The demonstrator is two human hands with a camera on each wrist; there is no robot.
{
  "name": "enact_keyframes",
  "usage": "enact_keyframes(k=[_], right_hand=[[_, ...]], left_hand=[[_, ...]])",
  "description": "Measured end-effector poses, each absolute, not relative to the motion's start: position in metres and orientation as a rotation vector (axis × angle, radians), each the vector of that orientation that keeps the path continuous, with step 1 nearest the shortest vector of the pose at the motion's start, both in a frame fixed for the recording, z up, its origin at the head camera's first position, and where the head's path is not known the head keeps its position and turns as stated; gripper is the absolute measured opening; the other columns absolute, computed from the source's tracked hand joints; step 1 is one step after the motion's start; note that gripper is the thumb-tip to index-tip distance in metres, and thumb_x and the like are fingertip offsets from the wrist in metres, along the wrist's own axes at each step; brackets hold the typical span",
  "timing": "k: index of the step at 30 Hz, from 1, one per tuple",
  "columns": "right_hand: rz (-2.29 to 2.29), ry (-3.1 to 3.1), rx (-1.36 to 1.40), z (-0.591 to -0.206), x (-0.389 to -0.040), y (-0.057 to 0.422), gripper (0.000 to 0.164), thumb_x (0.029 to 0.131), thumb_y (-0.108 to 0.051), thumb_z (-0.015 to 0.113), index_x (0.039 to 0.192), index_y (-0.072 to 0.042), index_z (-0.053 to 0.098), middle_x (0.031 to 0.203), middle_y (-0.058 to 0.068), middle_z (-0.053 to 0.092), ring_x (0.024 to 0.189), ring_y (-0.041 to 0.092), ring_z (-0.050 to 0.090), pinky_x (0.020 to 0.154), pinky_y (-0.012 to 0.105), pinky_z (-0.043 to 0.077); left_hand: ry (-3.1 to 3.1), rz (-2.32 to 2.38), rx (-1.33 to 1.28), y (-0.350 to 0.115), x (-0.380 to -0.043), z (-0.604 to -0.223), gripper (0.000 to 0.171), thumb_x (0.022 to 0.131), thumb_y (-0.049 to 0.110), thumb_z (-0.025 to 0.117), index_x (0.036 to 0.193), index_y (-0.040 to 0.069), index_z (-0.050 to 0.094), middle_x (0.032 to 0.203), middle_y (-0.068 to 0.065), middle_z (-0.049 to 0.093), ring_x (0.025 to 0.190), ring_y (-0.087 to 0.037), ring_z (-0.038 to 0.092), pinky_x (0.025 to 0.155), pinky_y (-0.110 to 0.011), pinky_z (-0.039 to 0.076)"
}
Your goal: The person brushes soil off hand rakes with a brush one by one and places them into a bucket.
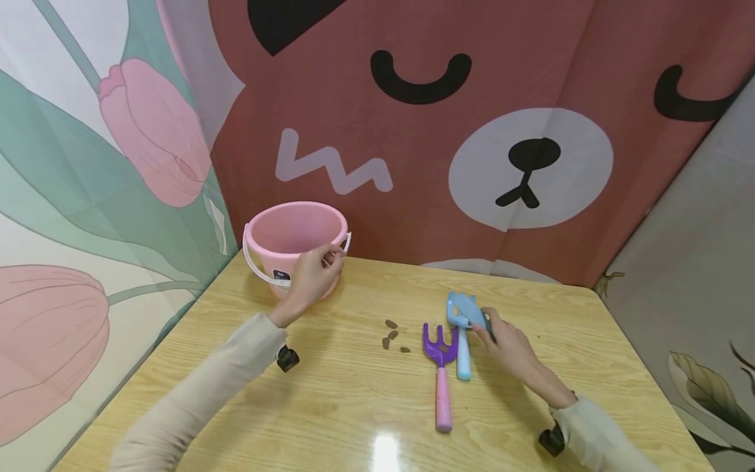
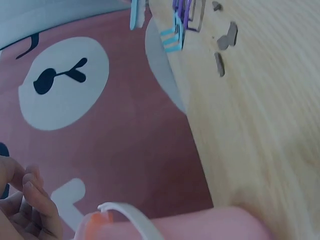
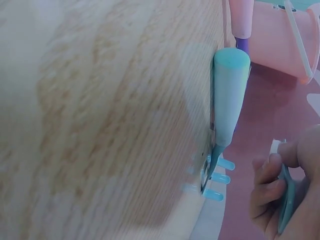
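At the right rim of a pink bucket (image 1: 297,208), my left hand (image 1: 314,270) is raised with fingers loosely curled. Nothing shows between those fingers in the left wrist view. My right hand (image 1: 510,344) grips a light blue brush (image 1: 470,309) with whitish bristles (image 2: 141,13), held above the light blue toy rake (image 1: 463,354) on the table. Part of the rake's head is hidden behind the brush. Just left of it lies a purple toy fork (image 1: 440,352) with a pink handle. Several small brown flat pieces (image 1: 386,343) lie between bucket and fork.
The wooden table (image 1: 330,406) ends at a back edge against a curtain with a bear face (image 1: 413,151). A flower-print curtain (image 1: 147,131) borders the left side, and another printed cloth (image 1: 696,262) the right. The bucket's white handle (image 1: 255,265) hangs down in front.
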State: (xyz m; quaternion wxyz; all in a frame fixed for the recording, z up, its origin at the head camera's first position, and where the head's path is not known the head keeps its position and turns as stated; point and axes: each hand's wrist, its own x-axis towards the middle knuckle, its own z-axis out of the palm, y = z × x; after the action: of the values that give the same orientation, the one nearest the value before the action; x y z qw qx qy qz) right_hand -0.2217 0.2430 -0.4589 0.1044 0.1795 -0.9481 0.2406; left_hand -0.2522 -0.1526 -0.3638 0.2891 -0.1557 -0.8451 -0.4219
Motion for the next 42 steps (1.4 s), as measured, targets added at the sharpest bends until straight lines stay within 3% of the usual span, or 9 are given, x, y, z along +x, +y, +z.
enact_keyframes(k=[9, 19, 26, 35, 39, 42], right_hand=[[0.748, -2.829, 0.483, -0.457, -0.221, 0.245, 0.042, 0.102, -0.015, 0.056, 0.132, 0.009, 0.042, 0.073, 0.004, 0.056, 0.052, 0.013, 0.046, 0.043, 0.029, 0.037], [0.737, -2.840, 0.415, -0.457, -0.221, 0.248, 0.047, 0.099, -0.026, 0.062, 0.134, 0.002, 0.046, 0.069, 0.005, 0.055, 0.051, 0.014, 0.045, 0.042, 0.031, 0.036], [0.723, -2.862, 0.437, -0.458, -0.220, 0.250, 0.056, 0.102, -0.039, 0.055, 0.140, 0.000, 0.044, 0.075, 0.010, 0.063, 0.053, 0.015, 0.048, 0.041, 0.032, 0.035], [0.729, -2.851, 0.443, -0.462, -0.222, 0.253, 0.051, 0.100, -0.034, 0.060, 0.137, -0.001, 0.048, 0.061, -0.001, 0.042, 0.050, 0.011, 0.037, 0.042, 0.028, 0.027], [0.720, -2.810, 0.460, -0.461, -0.222, 0.254, 0.046, 0.097, -0.028, 0.065, 0.131, 0.001, 0.052, 0.079, 0.010, 0.062, 0.061, 0.017, 0.050, 0.047, 0.031, 0.036], [0.721, -2.791, 0.463, -0.459, -0.222, 0.254, 0.044, 0.095, -0.024, 0.067, 0.127, 0.004, 0.055, 0.097, 0.016, 0.066, 0.071, 0.021, 0.055, 0.052, 0.034, 0.042]], left_hand=[[-2.250, -1.186, -0.507, -0.141, -0.246, -0.369, 0.013, 0.089, 0.002, 0.062, 0.094, 0.000, 0.073, 0.075, -0.003, 0.067, 0.065, -0.013, 0.059, 0.059, -0.024, 0.049], [-2.316, -1.265, -0.522, -0.123, -0.239, -0.378, 0.016, 0.089, 0.002, 0.058, 0.094, 0.000, 0.073, 0.069, 0.000, 0.065, 0.055, -0.010, 0.056, 0.050, -0.023, 0.045], [-2.372, -1.300, -0.538, -0.108, -0.233, -0.400, 0.016, 0.090, 0.004, 0.058, 0.094, 0.002, 0.073, 0.070, 0.003, 0.064, 0.054, -0.006, 0.053, 0.048, -0.022, 0.043], [-2.411, -1.269, -0.600, -0.095, -0.230, -0.414, 0.016, 0.090, 0.002, 0.059, 0.096, 0.001, 0.073, 0.066, 0.005, 0.064, 0.044, -0.002, 0.051, 0.041, -0.021, 0.042], [-2.420, -1.335, -0.618, -0.090, -0.229, -0.419, 0.015, 0.090, 0.000, 0.058, 0.097, 0.000, 0.072, 0.064, 0.003, 0.063, 0.041, -0.005, 0.053, 0.037, -0.023, 0.046], [-2.448, -1.357, -0.624, -0.087, -0.226, -0.425, 0.015, 0.092, 0.001, 0.058, 0.098, 0.000, 0.072, 0.066, 0.003, 0.062, 0.041, -0.007, 0.055, 0.037, -0.024, 0.047]])
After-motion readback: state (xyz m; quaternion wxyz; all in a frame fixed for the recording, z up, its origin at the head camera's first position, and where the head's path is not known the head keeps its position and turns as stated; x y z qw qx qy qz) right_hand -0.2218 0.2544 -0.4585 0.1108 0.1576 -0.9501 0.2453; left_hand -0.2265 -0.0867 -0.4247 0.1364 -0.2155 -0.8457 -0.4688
